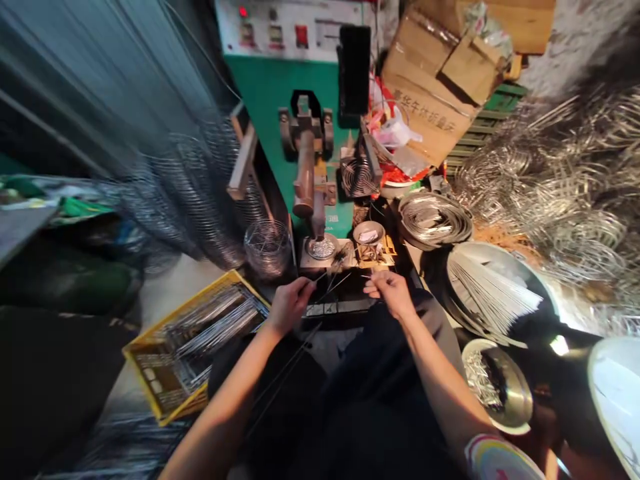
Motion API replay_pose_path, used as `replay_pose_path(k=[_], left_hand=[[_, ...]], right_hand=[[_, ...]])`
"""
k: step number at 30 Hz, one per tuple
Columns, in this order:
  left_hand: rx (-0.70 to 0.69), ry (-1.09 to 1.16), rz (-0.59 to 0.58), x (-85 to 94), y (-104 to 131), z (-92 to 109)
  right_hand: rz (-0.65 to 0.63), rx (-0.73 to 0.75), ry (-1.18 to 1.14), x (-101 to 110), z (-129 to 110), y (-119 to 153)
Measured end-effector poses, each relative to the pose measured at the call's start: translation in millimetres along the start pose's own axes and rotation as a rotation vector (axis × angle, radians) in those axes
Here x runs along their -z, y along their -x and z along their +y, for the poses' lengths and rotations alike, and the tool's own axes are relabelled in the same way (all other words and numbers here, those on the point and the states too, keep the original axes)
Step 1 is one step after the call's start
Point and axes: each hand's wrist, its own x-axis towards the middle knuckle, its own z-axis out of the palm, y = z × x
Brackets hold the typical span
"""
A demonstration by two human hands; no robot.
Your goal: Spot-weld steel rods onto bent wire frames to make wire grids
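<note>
My left hand (291, 305) is closed in a pinch, and a thin metal wire (321, 276) sticks out past its fingertips. To the right, my right hand (393, 293) pinches a small, thin metal piece (367, 276) pointing left. Both hands are low in front of the green machine (260, 100), apart from each other. Above and between them, the machine's thick metal arm (305, 177) reaches down toward a small round dish (321, 247) of shiny bits. Another thin rod (339, 284) slants between the hands. Long thin rods (287, 367) lie across my lap.
A yellow crate (145, 390) of metal rods stands at left, near stacked wire rings (267, 247). On the right are a basin (545, 293) with flat strips, a bowl (520, 393) of small metal parts, coiled strips (435, 217) and piled wire frames (560, 193). Cardboard boxes (425, 87) lean behind.
</note>
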Motion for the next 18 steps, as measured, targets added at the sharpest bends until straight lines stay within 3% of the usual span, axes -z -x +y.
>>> replay_pose_path(k=[3,7,10,14,18], left_hand=[[-0.009,0.003,0.045,10.0,8.9,-7.0],[0.003,-0.018,0.068,16.1,11.0,-21.5],[0.007,-0.109,-0.025,11.2,-0.5,-26.8],[0.055,-0.263,-0.17,-6.9,-28.9,-23.8],[0.072,-0.261,-0.179,-22.9,-50.1,-23.9]], right_hand=[[-0.059,-0.051,0.029,-64.1,8.2,-18.2],[-0.113,-0.038,0.089,-96.4,13.1,-23.2],[-0.118,-0.039,0.156,-94.7,14.6,-29.2],[0.011,-0.085,0.219,-71.0,27.1,-43.2],[0.111,-0.129,0.216,-47.8,43.2,-44.8]])
